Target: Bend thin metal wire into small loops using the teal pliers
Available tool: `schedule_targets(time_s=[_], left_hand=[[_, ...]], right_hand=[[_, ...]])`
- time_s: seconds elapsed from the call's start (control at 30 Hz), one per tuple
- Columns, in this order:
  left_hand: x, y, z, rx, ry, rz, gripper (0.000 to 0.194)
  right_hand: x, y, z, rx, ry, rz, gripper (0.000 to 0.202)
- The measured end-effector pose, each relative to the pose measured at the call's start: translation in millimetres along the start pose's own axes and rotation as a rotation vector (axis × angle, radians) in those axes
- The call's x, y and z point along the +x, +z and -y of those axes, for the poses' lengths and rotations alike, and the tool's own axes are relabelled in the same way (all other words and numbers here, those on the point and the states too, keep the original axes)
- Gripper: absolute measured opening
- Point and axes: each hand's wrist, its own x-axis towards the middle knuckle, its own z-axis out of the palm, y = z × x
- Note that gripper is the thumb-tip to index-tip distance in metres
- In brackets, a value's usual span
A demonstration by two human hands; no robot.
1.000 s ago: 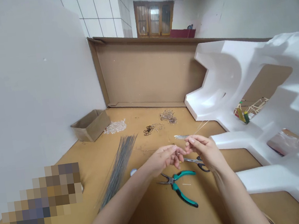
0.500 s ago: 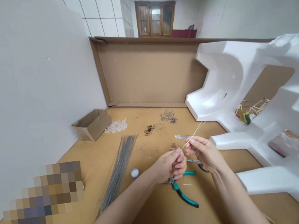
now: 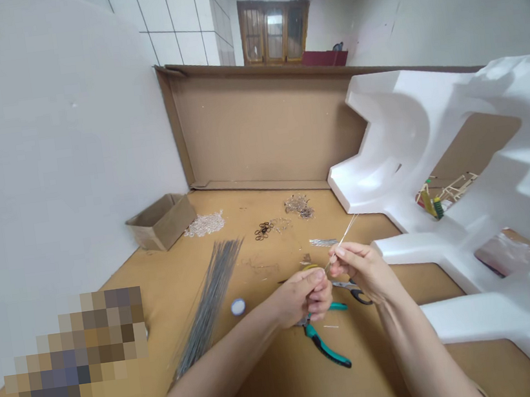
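Thin wires (image 3: 348, 229) run up and to the right from between my two hands. My left hand (image 3: 309, 295) is closed, thumb and forefinger pinching the lower end of the wires. Close beside it, my right hand (image 3: 357, 268) pinches the same wires a little higher up. Beneath the left hand lie pliers with teal handles (image 3: 326, 350), their jaws mostly hidden. Scissors (image 3: 355, 291) with dark handles lie partly behind the right hand. A few short straight wires (image 3: 323, 242) rest on the table just beyond.
A bundle of grey wires (image 3: 209, 313) lies on the left, near a small round blue-and-white lid (image 3: 237, 306). Farther back are a cardboard box (image 3: 161, 228), clear small pieces (image 3: 206, 224), black rings (image 3: 263, 230) and a pile of small metal parts (image 3: 299, 206). White foam packing (image 3: 399, 142) borders the right.
My hands have come slightly closer together along the wires, with less wire showing between them. Both hands keep their pinch.
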Motion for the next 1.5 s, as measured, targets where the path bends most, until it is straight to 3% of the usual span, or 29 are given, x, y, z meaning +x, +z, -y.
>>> schedule_targets(time_s=[0.53,0.67,0.77,0.87,0.97,1.1,1.23,1.5], left_hand=[[1,0.5,5,0.109,0.039,-0.003,0.032],[1,0.9,5,0.451,0.133,-0.137,0.035],[0,0.4,3,0.715,0.118,-0.203,0.039],[-1,0.7,-2,0.813,0.055,-0.193,0.039],[-1,2.2,-9,0.885,0.124,-0.237,0.030],[-1,2.3,-13,0.767,0.194,-0.309,0.025],[-2,-1.4,-14,0.623,0.135,-0.405,0.029],[-9,0.0,-28,0.554,-0.100,-0.231,0.033]], right_hand=[[-3,4,5,-0.082,-0.013,0.004,0.016],[-3,6,4,-0.193,-0.087,-0.101,0.021],[-3,8,5,-0.278,-0.152,-0.186,0.024],[-5,10,8,-0.362,-0.148,-0.187,0.024],[-6,11,10,-0.400,-0.117,-0.132,0.023],[-5,12,8,-0.436,-0.104,-0.051,0.021],[-5,15,7,-0.467,-0.094,0.026,0.022],[-5,16,5,-0.287,-0.041,-0.090,0.025]])
